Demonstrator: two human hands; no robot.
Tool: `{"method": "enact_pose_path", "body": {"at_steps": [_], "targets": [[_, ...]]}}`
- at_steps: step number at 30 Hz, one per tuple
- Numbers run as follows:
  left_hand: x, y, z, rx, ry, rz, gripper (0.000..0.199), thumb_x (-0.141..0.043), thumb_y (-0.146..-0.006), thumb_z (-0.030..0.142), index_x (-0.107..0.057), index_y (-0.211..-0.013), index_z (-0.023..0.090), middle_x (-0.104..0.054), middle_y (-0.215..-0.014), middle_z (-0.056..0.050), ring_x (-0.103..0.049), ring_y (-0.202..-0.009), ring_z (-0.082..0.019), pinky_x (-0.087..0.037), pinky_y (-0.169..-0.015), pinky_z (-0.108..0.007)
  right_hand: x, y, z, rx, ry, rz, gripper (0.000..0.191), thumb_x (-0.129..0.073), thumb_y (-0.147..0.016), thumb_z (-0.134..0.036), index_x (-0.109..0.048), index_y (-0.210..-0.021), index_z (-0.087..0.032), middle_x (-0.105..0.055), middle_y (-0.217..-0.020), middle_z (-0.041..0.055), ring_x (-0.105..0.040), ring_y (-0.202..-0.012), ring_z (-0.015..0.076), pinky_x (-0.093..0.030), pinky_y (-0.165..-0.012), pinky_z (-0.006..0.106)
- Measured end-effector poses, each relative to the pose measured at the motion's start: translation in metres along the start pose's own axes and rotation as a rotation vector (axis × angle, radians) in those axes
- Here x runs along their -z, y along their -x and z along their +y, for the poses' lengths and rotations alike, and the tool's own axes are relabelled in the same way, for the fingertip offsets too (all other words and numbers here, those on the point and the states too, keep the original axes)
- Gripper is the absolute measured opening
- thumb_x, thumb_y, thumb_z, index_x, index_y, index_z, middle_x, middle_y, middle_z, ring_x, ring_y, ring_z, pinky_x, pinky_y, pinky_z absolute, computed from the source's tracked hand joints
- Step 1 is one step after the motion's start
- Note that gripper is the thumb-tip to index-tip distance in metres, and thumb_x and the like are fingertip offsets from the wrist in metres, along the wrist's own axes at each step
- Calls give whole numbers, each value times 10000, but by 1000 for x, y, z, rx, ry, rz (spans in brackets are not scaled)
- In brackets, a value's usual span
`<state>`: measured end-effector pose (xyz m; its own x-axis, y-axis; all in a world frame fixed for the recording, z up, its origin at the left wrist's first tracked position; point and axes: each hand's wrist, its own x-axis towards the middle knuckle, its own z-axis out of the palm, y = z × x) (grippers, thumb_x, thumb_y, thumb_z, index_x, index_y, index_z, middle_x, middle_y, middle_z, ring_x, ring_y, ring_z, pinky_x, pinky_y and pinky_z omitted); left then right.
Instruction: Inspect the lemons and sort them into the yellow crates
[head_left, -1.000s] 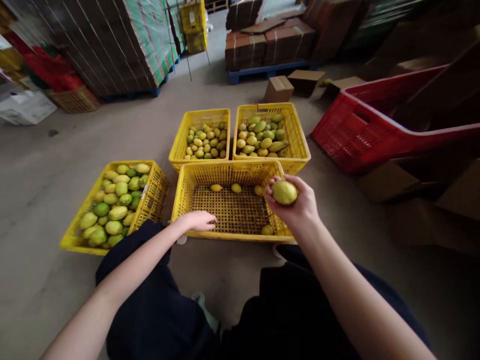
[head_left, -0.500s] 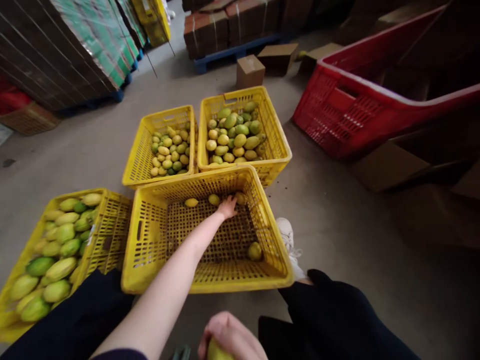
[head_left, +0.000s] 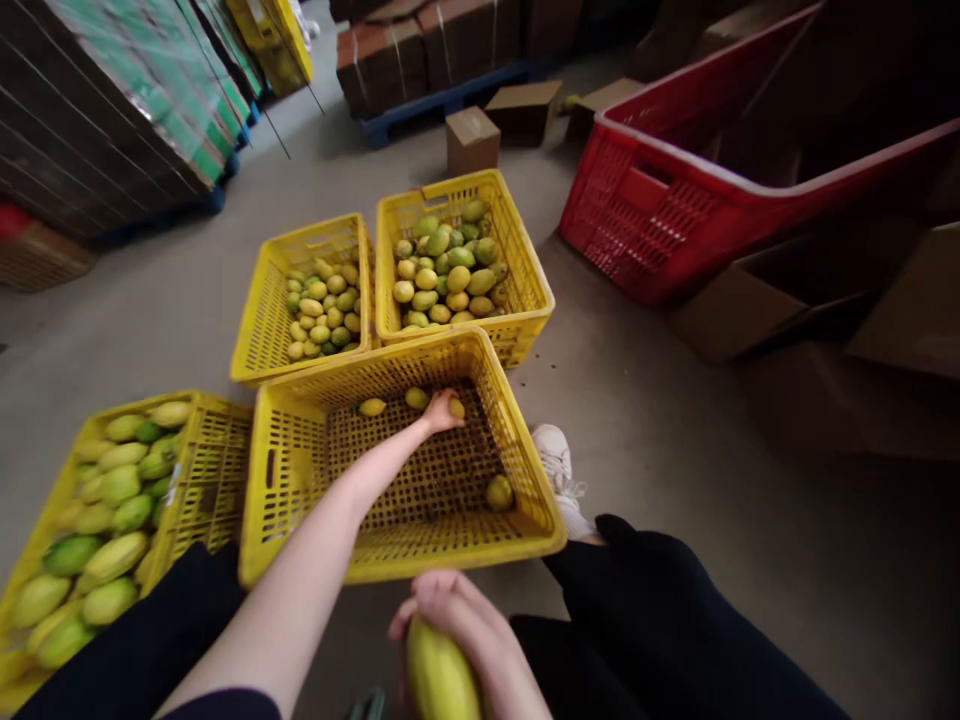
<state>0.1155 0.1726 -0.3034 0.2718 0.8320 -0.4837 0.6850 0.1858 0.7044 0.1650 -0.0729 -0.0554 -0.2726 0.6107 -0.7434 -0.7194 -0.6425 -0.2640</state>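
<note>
Deep inside the nearest yellow crate [head_left: 405, 572], my left hand [head_left: 441, 412] has its fingers closed around a small yellow papaya [head_left: 457, 408]. Two more small papayas lie to the left of that hand by the back wall: one close beside it [head_left: 416, 398], one farther left [head_left: 372, 407]. Another papaya [head_left: 499, 492] rests at the crate's right end. Below the crate's near rim, my right hand [head_left: 480, 625] is wrapped around a larger, long yellow papaya [head_left: 442, 675], whose lower end is cut off by the picture's edge.
Behind stand two yellow crates of smaller papayas, one left [head_left: 259, 300] and one right [head_left: 536, 290]. A crate of big green-yellow papayas [head_left: 206, 490] is at left. A red crate [head_left: 637, 225], cardboard boxes [head_left: 472, 140] and loaded pallets surround the floor. My shoe [head_left: 553, 455] touches the crate's right side.
My left hand has closed on the small papaya and drawn it slightly away from the back right corner. My right hand has risen, showing more of the larger papaya. The view has shifted slightly.
</note>
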Motion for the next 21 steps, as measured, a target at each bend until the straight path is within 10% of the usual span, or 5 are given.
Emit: {"method": "enact_pose_path", "body": {"at_steps": [5,11,15,21], "targets": [[88,99,10,-11,398,-35,574,-672,-543,39,-569,-1092,171,-608,-828,-11,-607,-791,-171,-515,-820,-390,-21,-7,-3,249,48,16,375,-852,-544,-416,-589,-671,-181,-650,-680,1,-559,-581,124,-413,-531,238],[172,240,39,-210,1101,-49,511,-626,-604,87,-594,-1102,198,-648,-1136,-49,-637,-1050,-205,-483,-981,-387,-41,-11,-19,422,54,-102,365,-861,-507,-347,-687,-802,-220,-674,-749,-17,-584,-696,149,-441,-588,259],[183,299,57,-201,1511,32,251,-612,-821,280,-621,-1038,154,-679,-1065,-73,-667,-932,-161,-564,-838,-288,-57,-18,-24,497,89,-162,291,-847,-513,-293,-654,-716,-212,-678,-729,-17,-584,-682,140,-471,-636,273],[168,323,68,-219,1876,135,230,-574,-885,325,-612,-1025,147,-673,-912,-59,-666,-882,-117,-581,-785,-213,-71,-36,-14,583,183,-225,346,-857,-437,-189,-618,-687,-205,-635,-696,-46,-567,-642,111,-484,-655,263]]}}
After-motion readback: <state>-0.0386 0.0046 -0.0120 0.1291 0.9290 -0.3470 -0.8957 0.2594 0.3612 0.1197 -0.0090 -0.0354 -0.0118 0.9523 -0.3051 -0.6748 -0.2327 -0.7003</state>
